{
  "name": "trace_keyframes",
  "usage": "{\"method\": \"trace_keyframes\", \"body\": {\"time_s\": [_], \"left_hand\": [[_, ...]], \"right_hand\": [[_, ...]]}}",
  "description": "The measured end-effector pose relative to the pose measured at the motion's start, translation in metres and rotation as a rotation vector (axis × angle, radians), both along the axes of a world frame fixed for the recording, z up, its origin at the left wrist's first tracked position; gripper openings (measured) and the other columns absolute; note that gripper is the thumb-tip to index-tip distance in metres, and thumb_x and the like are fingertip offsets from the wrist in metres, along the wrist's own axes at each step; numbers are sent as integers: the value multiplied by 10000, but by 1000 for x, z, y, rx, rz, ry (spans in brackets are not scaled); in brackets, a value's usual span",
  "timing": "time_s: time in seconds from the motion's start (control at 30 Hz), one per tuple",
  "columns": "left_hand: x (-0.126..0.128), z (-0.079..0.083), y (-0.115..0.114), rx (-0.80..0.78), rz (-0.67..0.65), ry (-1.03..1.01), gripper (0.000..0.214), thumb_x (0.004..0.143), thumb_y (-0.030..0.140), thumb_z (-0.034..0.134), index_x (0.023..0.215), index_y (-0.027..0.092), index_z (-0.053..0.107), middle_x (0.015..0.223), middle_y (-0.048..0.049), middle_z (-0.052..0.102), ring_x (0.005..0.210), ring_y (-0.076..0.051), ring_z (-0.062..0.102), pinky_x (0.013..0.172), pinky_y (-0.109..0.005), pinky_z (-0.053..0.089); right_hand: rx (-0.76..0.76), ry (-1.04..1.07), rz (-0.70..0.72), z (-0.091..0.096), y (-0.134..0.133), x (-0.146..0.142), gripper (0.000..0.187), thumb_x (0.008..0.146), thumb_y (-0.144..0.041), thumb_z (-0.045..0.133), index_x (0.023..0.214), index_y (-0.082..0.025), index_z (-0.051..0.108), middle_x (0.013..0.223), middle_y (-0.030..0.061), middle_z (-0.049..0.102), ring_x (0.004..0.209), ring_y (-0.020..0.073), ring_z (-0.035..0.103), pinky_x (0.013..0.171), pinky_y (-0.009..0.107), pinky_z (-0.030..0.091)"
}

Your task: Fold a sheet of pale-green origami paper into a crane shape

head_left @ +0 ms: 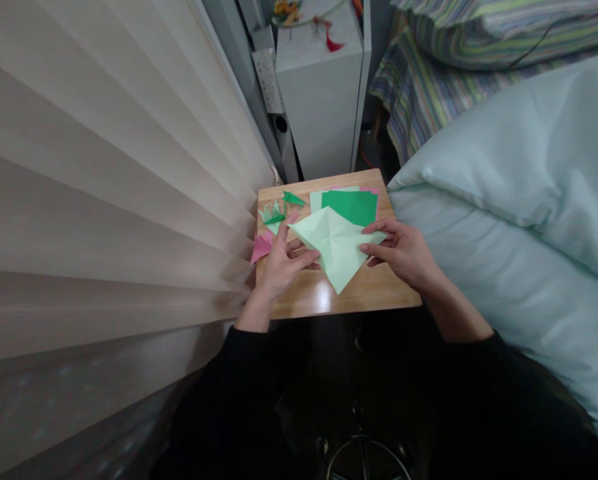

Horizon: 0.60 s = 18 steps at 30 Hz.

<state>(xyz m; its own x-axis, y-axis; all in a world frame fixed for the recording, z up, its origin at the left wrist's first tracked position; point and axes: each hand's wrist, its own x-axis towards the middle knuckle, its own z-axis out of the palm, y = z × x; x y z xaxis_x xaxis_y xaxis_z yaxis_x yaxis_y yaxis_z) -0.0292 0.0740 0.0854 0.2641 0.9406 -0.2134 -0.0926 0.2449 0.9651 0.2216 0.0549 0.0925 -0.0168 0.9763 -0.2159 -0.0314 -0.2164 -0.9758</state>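
Observation:
A pale green sheet of origami paper (335, 243) with crossing creases is held up above the small wooden table (299, 303), one corner pointing down toward me. My left hand (285, 261) pinches its left side, thumb in front and fingers behind. My right hand (397, 252) grips the right corner between thumb and fingers. Behind the sheet lies a stack of coloured paper with a dark green sheet (356, 205) on top. Folded green paper figures (293, 199) and a pink folded paper piece (261, 247) rest at the table's left, near my left hand.
A pleated curtain (129, 187) hangs close along the left. On the right, a bed with a light blue quilt (503, 213) reaches the table's side. Beyond the table stands a white cabinet (321, 107) with a red tassel (333, 44) on top.

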Motion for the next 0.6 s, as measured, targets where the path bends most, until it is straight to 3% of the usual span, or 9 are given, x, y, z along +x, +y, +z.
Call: {"method": "trace_keyframes", "body": {"time_s": [0.2, 0.33, 0.47, 0.6], "left_hand": [[11, -2, -4, -84, 117, -25, 1142, 657, 308, 945, 1581, 292, 276, 993, -26, 786, 777, -189, 747, 675, -288, 619], [9, -3, -2, -68, 88, 30, 899, 717, 356, 903, 1485, 224, 455, 926, -22, 765, 746, -160, 717, 648, -248, 587], [9, -6, -5, 2, 26, 16, 789, 786, 478, 848, 1461, 264, 501, 1144, -70, 755, 1000, -232, 736, 767, -307, 616], [13, -12, -8, 73, 96, 27, 631, 763, 534, 857, 1277, 243, 639, 1320, -85, 719, 1245, -296, 663, 997, -398, 576]], "right_hand": [[7, -12, -11, -5, -2, -8, 449, 624, -399, 926, 949, -241, 659, 797, -20, 707, 544, 137, 648, 569, 337, 651], [14, -43, -8, -8, -2, -8, 451, 646, -394, 912, 992, -235, 670, 859, 4, 723, 591, 152, 670, 582, 342, 650], [33, -56, -6, -11, -3, -9, 413, 668, -383, 894, 986, -220, 689, 966, 29, 737, 667, 161, 689, 578, 323, 642], [32, -24, 4, -13, -3, -11, 397, 673, -372, 892, 979, -221, 688, 943, 19, 732, 677, 156, 681, 579, 317, 643]]}}
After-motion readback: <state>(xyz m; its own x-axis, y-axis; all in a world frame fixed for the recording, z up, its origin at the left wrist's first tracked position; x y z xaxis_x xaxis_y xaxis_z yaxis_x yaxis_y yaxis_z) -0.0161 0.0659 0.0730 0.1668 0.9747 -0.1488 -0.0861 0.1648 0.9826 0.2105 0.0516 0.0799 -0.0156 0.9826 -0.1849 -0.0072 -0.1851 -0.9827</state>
